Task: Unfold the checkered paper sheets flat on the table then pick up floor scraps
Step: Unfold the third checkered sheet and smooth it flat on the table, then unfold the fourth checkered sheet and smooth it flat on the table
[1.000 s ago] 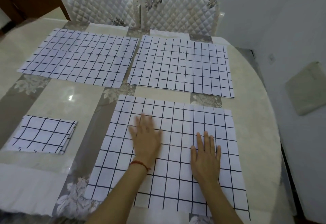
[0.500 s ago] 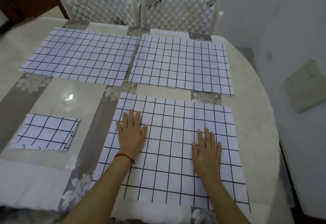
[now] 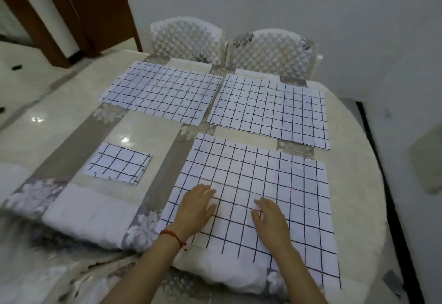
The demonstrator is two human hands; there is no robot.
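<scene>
Three white checkered paper sheets lie unfolded on the table: a near sheet [image 3: 258, 184], a far left sheet [image 3: 162, 92] and a far right sheet [image 3: 270, 110]. A fourth checkered sheet [image 3: 119, 163] lies folded into a small square at the left. My left hand [image 3: 195, 208], with a red thread at the wrist, rests palm down on the near sheet's lower left part. On the same sheet, a little to the right, my right hand [image 3: 271, 220] lies flat. Neither hand holds anything.
The round table [image 3: 358, 184] wears a glossy beige and grey floral cover. Two white quilted chairs [image 3: 191, 38] stand at the far side against a white wall. A brown door frame [image 3: 100, 9] is at the back left. Dark floor shows along the right edge.
Both hands have slid back toward me over the near sheet and drawn closer together. The head camera has lifted and turned, showing more wall and the door.
</scene>
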